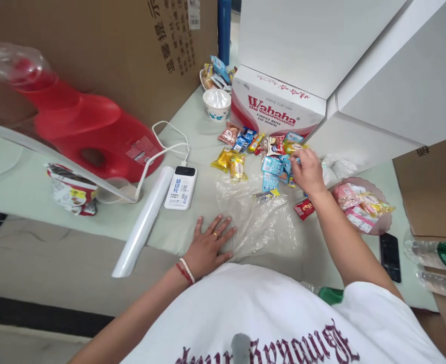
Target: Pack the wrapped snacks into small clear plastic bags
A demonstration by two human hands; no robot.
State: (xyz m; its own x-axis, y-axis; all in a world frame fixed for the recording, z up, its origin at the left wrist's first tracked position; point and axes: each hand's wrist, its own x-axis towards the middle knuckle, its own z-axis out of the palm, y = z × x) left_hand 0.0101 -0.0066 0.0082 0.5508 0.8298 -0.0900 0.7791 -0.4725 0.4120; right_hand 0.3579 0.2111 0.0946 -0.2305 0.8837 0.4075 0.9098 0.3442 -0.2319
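The left hand [209, 246] is lying flat, fingers [223, 226] spread open, pinning the near edge of the clear plastic bag [260, 222] to the bench [192, 141]. The right hand [306, 172] is sitting on the pile of snack packets [271, 151], its fingers curled down onto a blue packet [274, 166] right at the fingertips. Whether they are actually pinching it, I cannot tell, because the knuckles are hiding the grip. Yellow packets [230, 164] are lying well out beyond those fingertips to the left, and a red packet [303, 208] is sitting just behind the wrist. The pink bowl [387, 222] is waiting off to the outside of the hand. To my eye the wrappers are looking slick and crowded, so the good way here is taking one packet by its crimped edge rather than raking at the heap. The left palm is doing its job too, since that thin film is likely to slide without it.
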